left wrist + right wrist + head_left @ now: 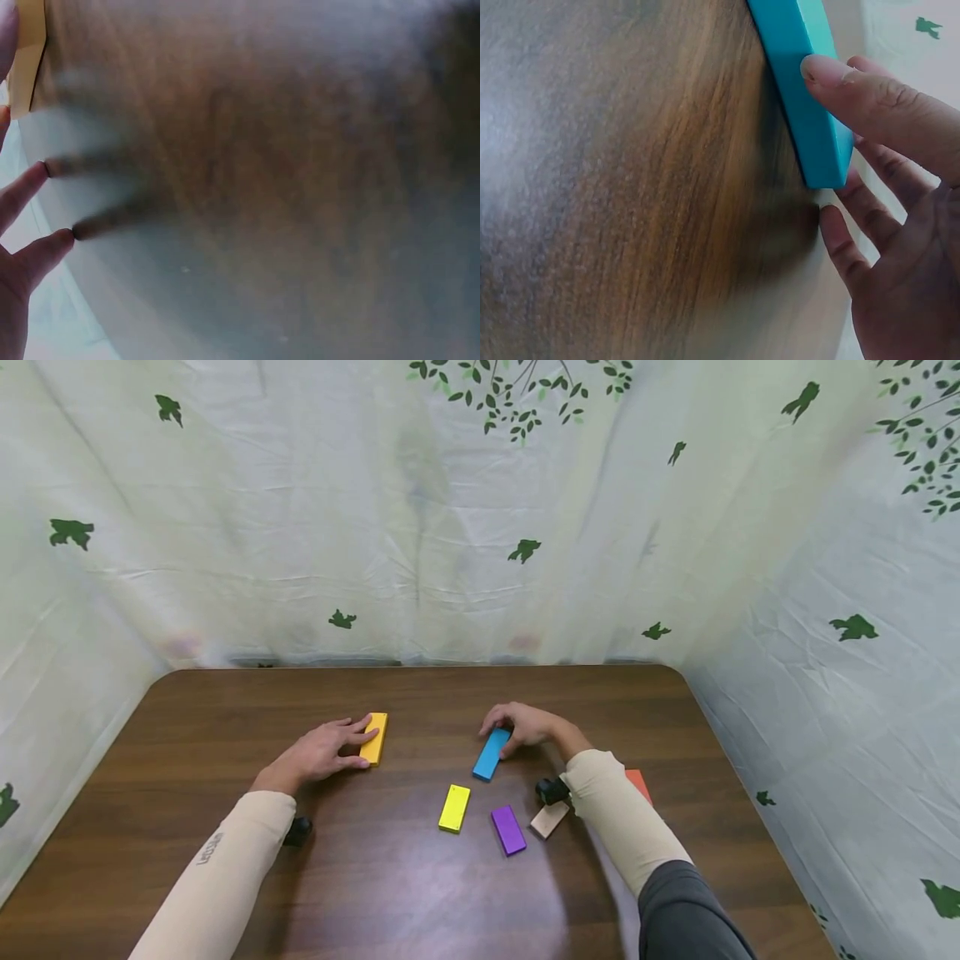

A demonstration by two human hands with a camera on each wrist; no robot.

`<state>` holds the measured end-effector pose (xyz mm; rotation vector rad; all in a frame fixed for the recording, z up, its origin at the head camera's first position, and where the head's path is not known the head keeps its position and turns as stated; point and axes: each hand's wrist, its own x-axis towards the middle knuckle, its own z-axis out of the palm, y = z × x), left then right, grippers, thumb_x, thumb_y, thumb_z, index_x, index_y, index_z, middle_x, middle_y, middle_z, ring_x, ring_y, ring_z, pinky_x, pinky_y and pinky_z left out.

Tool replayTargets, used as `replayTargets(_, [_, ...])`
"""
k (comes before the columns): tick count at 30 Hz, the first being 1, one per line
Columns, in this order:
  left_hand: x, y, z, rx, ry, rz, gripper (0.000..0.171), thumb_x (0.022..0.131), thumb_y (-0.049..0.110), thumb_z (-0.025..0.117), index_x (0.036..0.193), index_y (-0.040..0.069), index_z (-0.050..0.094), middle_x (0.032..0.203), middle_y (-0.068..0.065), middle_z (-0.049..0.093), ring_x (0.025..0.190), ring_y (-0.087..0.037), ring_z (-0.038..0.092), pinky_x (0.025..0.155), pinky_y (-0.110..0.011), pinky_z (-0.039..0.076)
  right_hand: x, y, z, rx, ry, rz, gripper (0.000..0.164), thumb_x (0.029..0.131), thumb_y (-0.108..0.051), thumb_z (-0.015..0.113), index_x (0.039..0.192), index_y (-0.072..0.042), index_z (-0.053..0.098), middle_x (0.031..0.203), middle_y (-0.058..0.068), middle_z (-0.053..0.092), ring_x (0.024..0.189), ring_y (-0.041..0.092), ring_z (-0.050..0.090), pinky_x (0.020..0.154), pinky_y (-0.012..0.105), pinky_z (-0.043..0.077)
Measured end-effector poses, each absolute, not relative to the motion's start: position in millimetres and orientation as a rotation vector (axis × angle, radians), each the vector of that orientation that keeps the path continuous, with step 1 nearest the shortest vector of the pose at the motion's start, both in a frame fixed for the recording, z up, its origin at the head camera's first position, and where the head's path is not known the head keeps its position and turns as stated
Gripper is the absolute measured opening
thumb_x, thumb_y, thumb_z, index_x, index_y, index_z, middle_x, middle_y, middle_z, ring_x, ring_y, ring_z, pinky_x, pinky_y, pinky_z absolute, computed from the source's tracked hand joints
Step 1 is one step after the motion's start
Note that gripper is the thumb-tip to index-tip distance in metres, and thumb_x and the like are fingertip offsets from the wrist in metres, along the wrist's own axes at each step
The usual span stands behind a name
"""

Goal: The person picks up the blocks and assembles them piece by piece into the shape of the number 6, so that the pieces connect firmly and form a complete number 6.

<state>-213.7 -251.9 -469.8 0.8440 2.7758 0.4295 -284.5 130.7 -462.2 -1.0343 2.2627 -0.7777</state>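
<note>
On the left of the table, my left hand [330, 749] holds an orange-yellow block [377, 740], its thumb at the near end and fingertips over the upper part. In the left wrist view only a corner of this block [28, 56] shows, and two other fingers [45, 255] reach the tabletop beside it. My right hand [527, 725] grips the upper end of a blue block [489, 757]. The right wrist view has the thumb [877, 97] against one side of the blue block, which lies on the wood, with the other fingers partly hidden behind it.
Nearer the front lie a bright yellow block [454, 808], a purple block [508, 831] and a pale wooden block [549, 820]. A red-orange block [638, 783] is partly covered by the right sleeve [622, 810]. White curtains [300, 527] surround the brown table [225, 718].
</note>
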Motion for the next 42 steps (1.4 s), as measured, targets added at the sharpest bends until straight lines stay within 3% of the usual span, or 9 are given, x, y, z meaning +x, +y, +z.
replayTargets(8, [-215.6,-253.6,-464.2,0.802,2.738,0.398,0.064,0.089,0.038,0.066,0.14,0.004,0.046,0.151,-0.021,0.032,0.134,-0.052,0.031,0.103,-0.063,0.03,-291.0,128.2,-462.7,-1.067,2.229,-0.822,0.029,0.078,-0.005,0.08,0.107,-0.005,0.073,0.118,0.006,0.062,0.113,0.022,0.052,0.1,0.035,0.041])
replayTargets(22, [-214.5,-255.7,-461.6,0.731,2.727,0.438,0.063,0.09,0.036,0.065,0.142,0.007,0.045,0.153,-0.019,0.03,0.135,-0.05,0.029,0.102,-0.066,0.029,-299.5,119.9,-462.8,-1.039,2.271,-0.786,0.027,0.08,-0.007,0.078,0.107,-0.007,0.075,0.113,0.004,0.06,0.108,0.02,0.051,0.096,0.033,0.044])
replayTargets(34, [-214.8,-252.7,-457.8,0.718,2.745,0.405,0.062,0.09,0.037,0.066,0.142,0.008,0.045,0.153,-0.018,0.031,0.135,-0.049,0.031,0.102,-0.064,0.031,-309.5,108.4,-461.7,-1.083,2.354,-0.796,0.028,0.08,-0.006,0.078,0.107,-0.003,0.074,0.106,0.008,0.057,0.1,0.021,0.05,0.089,0.029,0.044])
replayTargets(42, [-214.2,-249.5,-462.8,0.728,2.735,0.389,0.062,0.09,0.037,0.065,0.142,0.008,0.046,0.153,-0.018,0.032,0.135,-0.048,0.032,0.1,-0.065,0.033,-316.5,100.4,-464.5,-1.05,2.364,-0.756,0.028,0.082,-0.007,0.077,0.11,-0.007,0.074,0.109,0.008,0.058,0.099,0.02,0.049,0.087,0.028,0.044])
